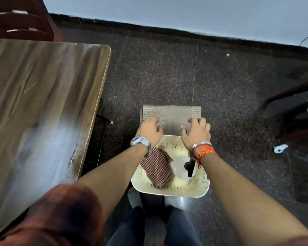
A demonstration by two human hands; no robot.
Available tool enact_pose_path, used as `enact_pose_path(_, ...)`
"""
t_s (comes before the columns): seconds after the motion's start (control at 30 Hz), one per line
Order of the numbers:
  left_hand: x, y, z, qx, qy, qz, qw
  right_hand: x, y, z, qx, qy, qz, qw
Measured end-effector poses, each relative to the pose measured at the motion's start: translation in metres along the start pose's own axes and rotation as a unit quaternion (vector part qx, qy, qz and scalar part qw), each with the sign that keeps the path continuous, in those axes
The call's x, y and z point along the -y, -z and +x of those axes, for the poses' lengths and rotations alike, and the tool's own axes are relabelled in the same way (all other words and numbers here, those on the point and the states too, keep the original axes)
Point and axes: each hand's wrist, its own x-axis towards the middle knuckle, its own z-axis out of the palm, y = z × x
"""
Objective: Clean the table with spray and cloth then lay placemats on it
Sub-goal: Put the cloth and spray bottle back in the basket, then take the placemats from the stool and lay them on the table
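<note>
Dark speckled floor (167, 68) holds a basket (169, 192) with beige placemats (171, 114) at its far rim, left hand (149, 131) curled at their left edge, grip unclear, right hand (196, 132) splayed open over their right.

The table (43, 96) at the left has a wood-grain top with a rounded corner and a pale sheen across it. A brown-and-white checked cloth (157, 167) lies crumpled in the left half of a cream perforated basket (169, 191). Beside it stands a translucent spray bottle (182, 168) with a black trigger. A grey-beige woven placemat (171, 115), possibly several stacked, lies at the basket's far rim.
</note>
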Motion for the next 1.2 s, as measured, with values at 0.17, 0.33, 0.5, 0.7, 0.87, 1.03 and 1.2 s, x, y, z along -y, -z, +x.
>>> enact_pose_path(0.17,0.005,-0.014,0.048,0.000,0.099,-0.004,0.995,-0.009,-0.010,0.058,0.027,-0.025,0.071,0.997)
enact_pose_path(0.33,0.020,-0.027,0.094,0.054,0.168,0.020,0.984,-0.042,-0.021,0.114,0.053,-0.115,0.076,0.989)
enact_pose_path(0.5,0.038,-0.036,0.121,0.080,0.192,0.008,0.978,-0.056,-0.039,0.147,0.089,-0.162,0.069,0.980)
enact_pose_path(0.7,0.047,-0.054,0.132,0.090,0.215,-0.026,0.972,-0.052,-0.058,0.155,0.144,-0.119,0.101,0.977)
enact_pose_path(0.87,0.051,-0.060,0.138,0.097,0.252,-0.033,0.962,-0.058,-0.070,0.158,0.151,-0.126,0.106,0.975)
enact_pose_path(1.03,0.057,-0.061,0.141,0.079,0.234,-0.030,0.969,-0.066,-0.077,0.163,0.144,-0.114,0.108,0.977)
enact_pose_path(1.2,0.053,-0.061,0.137,0.033,0.233,-0.052,0.971,-0.064,-0.082,0.165,0.109,-0.122,0.089,0.983)
